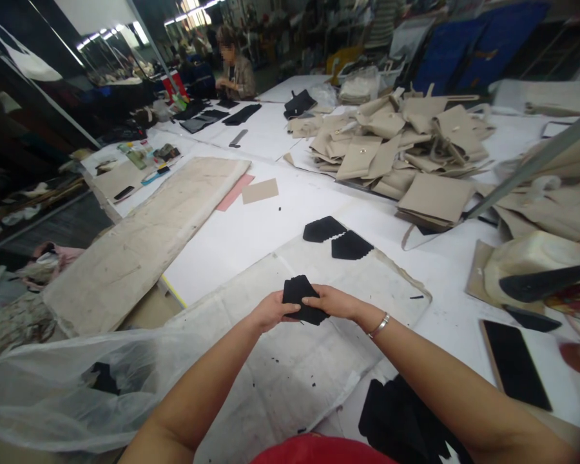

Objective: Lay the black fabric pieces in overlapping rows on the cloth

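Observation:
Between my two hands is a small stack of black fabric pieces, raised over the pale work board. My left hand grips its left edge, thumb lying on top. From the other side my right hand pinches the right edge, thumb also on top; a silver bracelet circles that wrist. Just beyond, two black pieces with zigzag edges lie on the board's far part. More black material is heaped beneath my right forearm.
A big pile of beige pieces covers the far right. A long padded board lies at left, above a clear plastic bag. At right are a black-topped slab and a slanting metal pole. Another person sits at the far end.

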`<state>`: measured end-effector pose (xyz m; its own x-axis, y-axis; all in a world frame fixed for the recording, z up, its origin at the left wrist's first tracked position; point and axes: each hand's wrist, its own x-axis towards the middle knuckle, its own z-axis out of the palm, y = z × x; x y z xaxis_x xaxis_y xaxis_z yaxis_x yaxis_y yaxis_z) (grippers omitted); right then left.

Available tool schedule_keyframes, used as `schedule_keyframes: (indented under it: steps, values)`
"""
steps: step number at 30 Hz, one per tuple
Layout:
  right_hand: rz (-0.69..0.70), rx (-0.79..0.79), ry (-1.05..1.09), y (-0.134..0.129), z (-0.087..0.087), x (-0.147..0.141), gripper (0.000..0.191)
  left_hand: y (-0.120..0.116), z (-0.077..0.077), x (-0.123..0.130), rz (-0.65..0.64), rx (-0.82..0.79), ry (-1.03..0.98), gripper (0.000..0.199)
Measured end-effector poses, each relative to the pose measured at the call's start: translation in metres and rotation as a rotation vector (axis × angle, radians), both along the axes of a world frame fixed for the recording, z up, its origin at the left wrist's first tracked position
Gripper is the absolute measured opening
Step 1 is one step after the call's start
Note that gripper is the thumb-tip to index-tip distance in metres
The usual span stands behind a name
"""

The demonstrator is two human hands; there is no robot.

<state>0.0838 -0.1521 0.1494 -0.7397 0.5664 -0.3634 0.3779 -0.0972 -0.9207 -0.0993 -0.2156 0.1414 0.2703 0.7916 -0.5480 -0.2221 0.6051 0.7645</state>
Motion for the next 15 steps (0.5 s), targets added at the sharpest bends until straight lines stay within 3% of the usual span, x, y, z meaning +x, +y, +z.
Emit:
schedule_keyframes:
  steps: [9, 12, 15]
  values:
    - [0.095, 0.06, -0.089, 0.004, -0.011, -0.003, 0.037, 0.01, -0.013, 0.012, -0.207, 0.09, 0.162, 0.054]
    - [-0.016, 0.11, -0.114, -0.002, -0.02, -0.008, 0.039, 0.009, -0.017, 0.017, -0.141, 0.075, 0.186, 0.054]
    - [-0.235, 0.212, -0.154, -0.013, -0.03, -0.016, 0.043, 0.005, -0.023, 0.025, 0.057, -0.004, 0.093, 0.051]
